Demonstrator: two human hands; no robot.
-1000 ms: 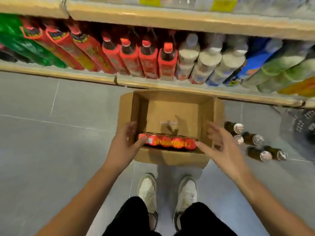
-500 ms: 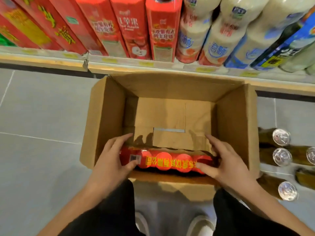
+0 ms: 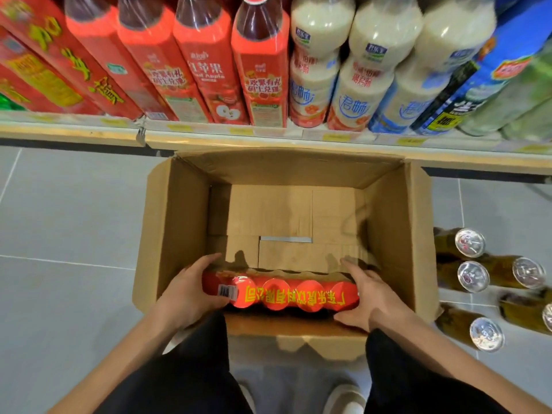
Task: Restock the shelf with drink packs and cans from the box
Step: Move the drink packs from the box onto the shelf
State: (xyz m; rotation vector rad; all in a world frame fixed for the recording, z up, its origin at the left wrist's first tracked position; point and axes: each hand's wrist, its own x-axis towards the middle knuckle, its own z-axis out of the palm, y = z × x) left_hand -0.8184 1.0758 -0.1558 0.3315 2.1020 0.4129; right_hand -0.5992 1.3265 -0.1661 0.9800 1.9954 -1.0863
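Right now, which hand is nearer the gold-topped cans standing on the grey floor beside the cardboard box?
Right. The right hand grips the red drink pack's end on the cans' side; the left hand holds the far end.

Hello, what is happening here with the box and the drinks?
A person is crouched over an open cardboard box on the floor, in front of a shelf of bottles. The left hand and right hand grip the two ends of a red shrink-wrapped drink pack, the only item visible inside. Several cans lie on the floor beside the box.
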